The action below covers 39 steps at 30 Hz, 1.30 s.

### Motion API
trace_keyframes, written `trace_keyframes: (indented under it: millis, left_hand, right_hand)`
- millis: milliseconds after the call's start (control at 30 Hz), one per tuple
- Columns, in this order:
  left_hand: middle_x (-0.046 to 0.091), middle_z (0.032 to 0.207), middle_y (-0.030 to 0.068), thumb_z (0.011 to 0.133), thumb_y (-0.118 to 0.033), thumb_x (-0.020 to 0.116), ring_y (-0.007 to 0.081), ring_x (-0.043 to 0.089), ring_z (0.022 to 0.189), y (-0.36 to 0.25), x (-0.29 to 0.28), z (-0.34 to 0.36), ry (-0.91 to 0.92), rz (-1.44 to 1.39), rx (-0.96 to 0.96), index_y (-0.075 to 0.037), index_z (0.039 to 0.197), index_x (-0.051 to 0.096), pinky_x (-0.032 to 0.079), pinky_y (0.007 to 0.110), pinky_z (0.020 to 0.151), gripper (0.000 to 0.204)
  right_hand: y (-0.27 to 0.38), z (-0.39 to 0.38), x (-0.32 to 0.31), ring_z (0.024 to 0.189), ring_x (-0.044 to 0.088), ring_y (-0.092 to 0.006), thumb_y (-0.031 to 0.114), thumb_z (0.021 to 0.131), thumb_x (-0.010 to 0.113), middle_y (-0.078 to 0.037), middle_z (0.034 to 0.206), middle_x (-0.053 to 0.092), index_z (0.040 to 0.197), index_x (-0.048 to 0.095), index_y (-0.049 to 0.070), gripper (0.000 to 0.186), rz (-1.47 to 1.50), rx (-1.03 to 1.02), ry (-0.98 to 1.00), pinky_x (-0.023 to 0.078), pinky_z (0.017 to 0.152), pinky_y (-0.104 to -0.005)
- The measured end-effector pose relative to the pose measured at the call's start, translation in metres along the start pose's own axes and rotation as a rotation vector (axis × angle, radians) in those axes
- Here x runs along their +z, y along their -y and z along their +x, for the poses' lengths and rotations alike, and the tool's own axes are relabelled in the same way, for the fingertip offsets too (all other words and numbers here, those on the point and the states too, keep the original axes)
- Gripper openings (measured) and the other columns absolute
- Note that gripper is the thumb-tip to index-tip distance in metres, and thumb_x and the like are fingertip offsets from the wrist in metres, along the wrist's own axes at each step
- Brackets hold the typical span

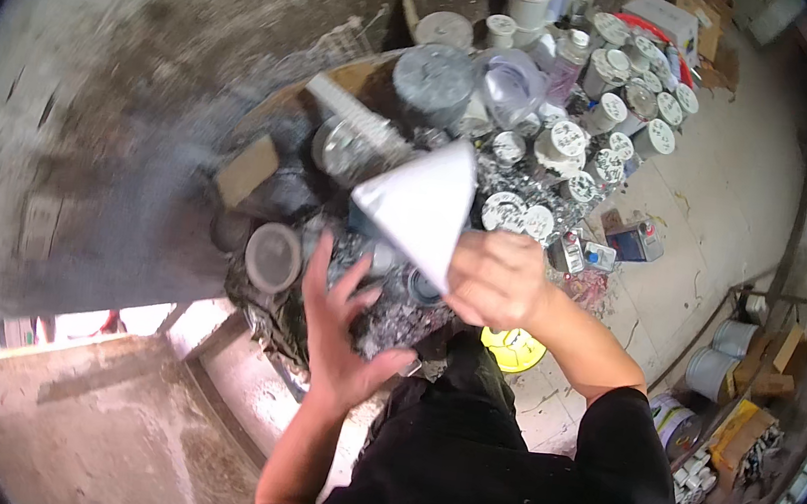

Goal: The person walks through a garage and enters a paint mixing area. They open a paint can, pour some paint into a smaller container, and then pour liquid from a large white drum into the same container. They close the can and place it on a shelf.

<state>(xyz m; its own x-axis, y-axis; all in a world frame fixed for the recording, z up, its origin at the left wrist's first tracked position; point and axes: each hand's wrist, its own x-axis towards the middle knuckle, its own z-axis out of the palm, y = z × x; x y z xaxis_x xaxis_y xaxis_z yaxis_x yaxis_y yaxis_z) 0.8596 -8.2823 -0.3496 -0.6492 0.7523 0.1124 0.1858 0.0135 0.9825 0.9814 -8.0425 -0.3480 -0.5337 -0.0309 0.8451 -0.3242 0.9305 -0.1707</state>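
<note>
My right hand (503, 276) pinches a white paper cone (421, 204) by one corner and holds it above the cluttered, paint-stained table. Over the table's near side, my left hand (338, 330) is open with its fingers spread, and nothing is in it. A round grey-topped container (273, 257) stands just left of those fingers. Partly behind the cone and my right hand is a small dark round container (425, 287). Beyond the cone sit a paint-smeared clear tub (344, 149) and a light, flat strip (352, 110).
A large grey-lidded bucket (433, 79) and a clear plastic container (510, 86) stand farther back. Several white-lidded jars (566, 139) crowd the right side. On the floor are a yellow round object (512, 349), a dark rectangular can (638, 242) and white buckets (709, 372).
</note>
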Motion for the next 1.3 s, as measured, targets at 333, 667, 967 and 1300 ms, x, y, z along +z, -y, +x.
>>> trace_keyframes:
  millis: [333, 667, 967, 1300]
  left_hand:
    - [0.041, 0.159, 0.0206, 0.070, -0.018, 0.096, 0.0301, 0.049, 0.142, -0.062, -0.018, -0.008, 0.288, -0.013, 0.176, -0.002, 0.165, 0.019, 0.038, 0.045, 0.120, 0.123]
    - [0.032, 0.158, 0.0202, 0.067, -0.026, 0.098, 0.0335, 0.045, 0.144, -0.071, -0.027, -0.030, 0.242, -0.020, 0.189, -0.002, 0.165, 0.022, 0.045, 0.047, 0.113, 0.127]
    - [0.036, 0.157, 0.0212, 0.083, -0.040, 0.082, 0.0341, 0.041, 0.146, -0.067, -0.022, -0.029, 0.259, -0.084, 0.220, 0.002, 0.164, 0.025, 0.037, 0.047, 0.118, 0.107]
    - [0.037, 0.157, 0.0183, 0.086, -0.026, 0.082, 0.0302, 0.047, 0.142, -0.065, -0.001, -0.019, 0.238, -0.144, 0.177, 0.002, 0.163, 0.026, 0.037, 0.045, 0.119, 0.099]
  right_hand:
    - [0.111, 0.032, 0.003, 0.111, 0.067, -0.0196, 0.017, 0.085, 0.084, -0.014, 0.124, 0.064, 0.128, 0.061, -0.006, 0.055, 1.484, 0.718, -0.061, 0.055, 0.096, -0.0356]
    - [0.132, 0.040, 0.007, 0.092, 0.071, -0.0109, -0.001, 0.086, 0.085, -0.007, 0.108, 0.071, 0.114, 0.067, -0.003, 0.034, 1.317, 0.776, -0.109, 0.056, 0.084, -0.0274]
    - [0.131, 0.037, 0.004, 0.080, 0.063, -0.0026, -0.001, 0.095, 0.075, 0.002, 0.086, 0.068, 0.104, 0.070, -0.003, 0.010, 1.259, 0.934, -0.100, 0.049, 0.070, -0.0218]
    - [0.109, 0.028, 0.002, 0.080, 0.065, -0.0060, 0.002, 0.092, 0.080, -0.003, 0.097, 0.069, 0.096, 0.070, -0.001, 0.012, 1.266, 0.749, -0.098, 0.050, 0.071, -0.0239]
